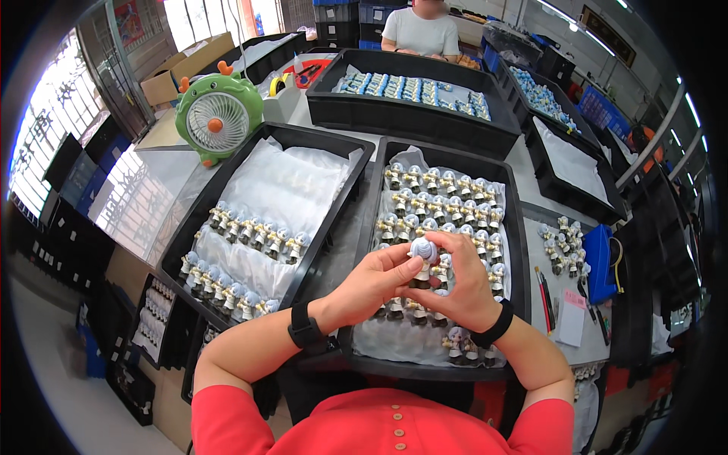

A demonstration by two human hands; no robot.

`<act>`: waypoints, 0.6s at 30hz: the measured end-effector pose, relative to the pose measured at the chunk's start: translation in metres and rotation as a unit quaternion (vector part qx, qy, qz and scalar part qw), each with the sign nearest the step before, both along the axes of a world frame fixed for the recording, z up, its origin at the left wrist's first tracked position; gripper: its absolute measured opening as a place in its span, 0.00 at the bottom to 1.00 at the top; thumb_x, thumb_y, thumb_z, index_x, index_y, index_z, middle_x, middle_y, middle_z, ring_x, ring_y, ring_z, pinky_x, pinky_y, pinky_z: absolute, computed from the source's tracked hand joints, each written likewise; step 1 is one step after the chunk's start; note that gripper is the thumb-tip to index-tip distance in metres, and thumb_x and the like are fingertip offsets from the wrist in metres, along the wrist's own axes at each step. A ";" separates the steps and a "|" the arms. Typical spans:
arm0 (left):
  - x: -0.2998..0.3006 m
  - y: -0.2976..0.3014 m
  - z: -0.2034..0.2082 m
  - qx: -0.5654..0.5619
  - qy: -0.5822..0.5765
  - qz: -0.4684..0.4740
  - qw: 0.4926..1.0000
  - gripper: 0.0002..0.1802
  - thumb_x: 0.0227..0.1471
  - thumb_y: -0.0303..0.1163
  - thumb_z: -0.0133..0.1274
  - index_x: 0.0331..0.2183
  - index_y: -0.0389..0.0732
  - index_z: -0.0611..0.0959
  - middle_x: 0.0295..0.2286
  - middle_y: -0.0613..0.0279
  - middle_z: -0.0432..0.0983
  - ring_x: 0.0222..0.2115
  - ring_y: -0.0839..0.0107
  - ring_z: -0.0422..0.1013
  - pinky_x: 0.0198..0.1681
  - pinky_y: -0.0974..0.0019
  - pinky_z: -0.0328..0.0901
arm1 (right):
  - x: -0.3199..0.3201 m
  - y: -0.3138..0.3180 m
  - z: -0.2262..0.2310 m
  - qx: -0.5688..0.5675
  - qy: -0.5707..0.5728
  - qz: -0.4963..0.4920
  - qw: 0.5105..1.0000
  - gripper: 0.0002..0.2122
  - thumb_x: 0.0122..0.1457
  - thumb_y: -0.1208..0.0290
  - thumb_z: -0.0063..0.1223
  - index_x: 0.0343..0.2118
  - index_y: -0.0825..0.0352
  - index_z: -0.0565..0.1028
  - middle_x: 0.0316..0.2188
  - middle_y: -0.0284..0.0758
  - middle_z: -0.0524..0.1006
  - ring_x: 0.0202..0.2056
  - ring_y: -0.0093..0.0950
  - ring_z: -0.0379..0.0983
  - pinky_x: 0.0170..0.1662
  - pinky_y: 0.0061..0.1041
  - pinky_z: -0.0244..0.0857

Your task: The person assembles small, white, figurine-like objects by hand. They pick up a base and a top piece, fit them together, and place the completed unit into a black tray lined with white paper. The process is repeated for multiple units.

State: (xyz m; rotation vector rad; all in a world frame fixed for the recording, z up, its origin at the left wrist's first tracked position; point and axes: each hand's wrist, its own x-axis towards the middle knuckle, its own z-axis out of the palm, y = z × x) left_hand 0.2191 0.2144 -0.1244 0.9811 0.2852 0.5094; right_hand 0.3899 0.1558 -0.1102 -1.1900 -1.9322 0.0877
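Between my two hands, above the right black tray [517, 250], is a small figurine [423, 250] with pale lilac hair. My left hand [371, 280] pinches it from the left with thumb and fingertips. From the other side my right hand [464, 284] curls round it, fingers closed on its head and lower side. Most of its body is hidden by my fingers. Beneath lie rows of similar figurines [444, 205] in white and gold on a white liner. A few more figurines [459, 341] stand near the tray's front edge.
Left of it, another black tray [284, 299] holds two rows of figurines. A green fan [216, 117] stands behind that. Farther back, a large black tray [318, 102] holds blue-and-white pieces. At right are loose figurines [565, 246], pens [544, 299] and a blue box [599, 265]. A person [421, 34] sits opposite.
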 end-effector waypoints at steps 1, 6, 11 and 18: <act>0.000 0.000 -0.003 -0.030 -0.017 -0.012 0.999 0.24 0.59 0.39 0.45 0.53 0.37 0.66 0.45 0.61 0.69 0.45 0.69 0.69 0.46 0.65 0.67 | 0.001 0.000 0.001 -0.013 0.027 0.006 1.000 0.33 0.34 0.68 0.70 0.47 0.65 0.66 0.41 0.39 0.70 0.42 0.38 0.67 0.45 0.33 0.63; -0.002 0.003 -0.001 -0.079 -0.049 -0.041 0.995 0.24 0.61 0.40 0.39 0.55 0.38 0.62 0.48 0.58 0.66 0.46 0.63 0.68 0.48 0.62 0.66 | 0.003 -0.001 0.004 -0.039 0.039 0.010 0.998 0.32 0.34 0.67 0.70 0.46 0.66 0.67 0.42 0.38 0.70 0.43 0.37 0.67 0.45 0.32 0.62; -0.002 0.002 0.001 -0.077 -0.060 -0.044 0.994 0.24 0.62 0.40 0.37 0.55 0.38 0.61 0.50 0.58 0.65 0.47 0.63 0.67 0.48 0.62 0.66 | 0.006 0.000 0.002 -0.050 0.032 0.013 0.998 0.33 0.35 0.66 0.70 0.47 0.66 0.66 0.42 0.39 0.70 0.44 0.36 0.66 0.46 0.31 0.62; -0.003 0.003 0.000 -0.081 -0.071 -0.043 0.993 0.25 0.62 0.40 0.37 0.56 0.37 0.60 0.51 0.56 0.63 0.47 0.63 0.67 0.48 0.61 0.66 | 0.004 -0.002 0.003 -0.095 0.054 0.020 0.994 0.39 0.35 0.66 0.71 0.53 0.66 0.63 0.48 0.38 0.67 0.48 0.32 0.65 0.47 0.28 0.61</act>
